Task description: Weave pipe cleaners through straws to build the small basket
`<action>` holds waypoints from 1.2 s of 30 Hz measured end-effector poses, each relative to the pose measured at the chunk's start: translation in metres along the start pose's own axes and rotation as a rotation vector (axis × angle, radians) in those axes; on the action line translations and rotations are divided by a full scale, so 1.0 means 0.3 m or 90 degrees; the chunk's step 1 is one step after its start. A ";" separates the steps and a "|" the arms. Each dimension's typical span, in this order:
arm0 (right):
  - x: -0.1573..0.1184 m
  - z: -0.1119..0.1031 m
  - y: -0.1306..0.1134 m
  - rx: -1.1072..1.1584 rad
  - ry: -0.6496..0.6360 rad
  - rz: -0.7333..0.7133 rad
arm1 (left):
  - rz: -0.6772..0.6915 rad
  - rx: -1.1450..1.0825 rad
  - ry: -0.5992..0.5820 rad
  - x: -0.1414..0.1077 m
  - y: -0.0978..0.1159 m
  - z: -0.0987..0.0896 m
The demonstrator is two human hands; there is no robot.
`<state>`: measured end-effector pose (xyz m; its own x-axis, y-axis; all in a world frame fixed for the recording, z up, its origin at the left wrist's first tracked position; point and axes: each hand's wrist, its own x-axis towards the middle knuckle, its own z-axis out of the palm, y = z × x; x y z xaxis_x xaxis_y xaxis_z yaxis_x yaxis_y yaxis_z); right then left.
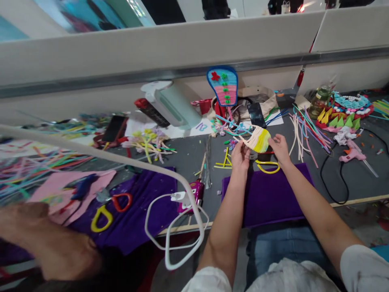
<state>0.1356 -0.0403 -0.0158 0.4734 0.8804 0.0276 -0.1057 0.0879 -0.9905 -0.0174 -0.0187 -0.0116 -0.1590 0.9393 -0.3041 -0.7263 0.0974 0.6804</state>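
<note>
Between my hands is a flat fan-shaped piece made of pipe cleaners [261,140], yellow on the right and cream on the left, with loose cream ends. My left hand [241,155] closes on its left lower side. At its right edge are the fingers of my right hand [278,147], bent against the yellow part. Just below lie scissors with yellow handles [268,167], partly hidden by the piece and my left hand. Under my wrists a purple cloth [270,198] covers the table edge. Short yellow pipe cleaners [225,161] lie left of my left hand.
A pink glue gun [354,153] with a black cord lies at the right. Loose pipe cleaners [304,136] spread nearby. A white lamp arm [121,160] crosses the left side, above a second purple cloth [142,207]. Another person's blurred hand [60,243] is at lower left.
</note>
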 end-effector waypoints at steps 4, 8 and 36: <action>-0.034 0.034 -0.004 0.127 -0.155 0.195 | 0.021 0.027 -0.038 0.024 -0.010 -0.017; -0.047 0.034 -0.032 0.206 -0.141 0.166 | 0.024 0.052 -0.060 0.025 -0.009 -0.019; -0.035 0.008 -0.080 0.257 -0.172 0.204 | 0.061 0.136 -0.235 -0.060 0.096 0.010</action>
<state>0.1310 -0.0503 0.0081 0.1289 0.9752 -0.1797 -0.5569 -0.0788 -0.8268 -0.0334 -0.0316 0.0156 0.0595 0.9982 -0.0008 -0.5588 0.0340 0.8286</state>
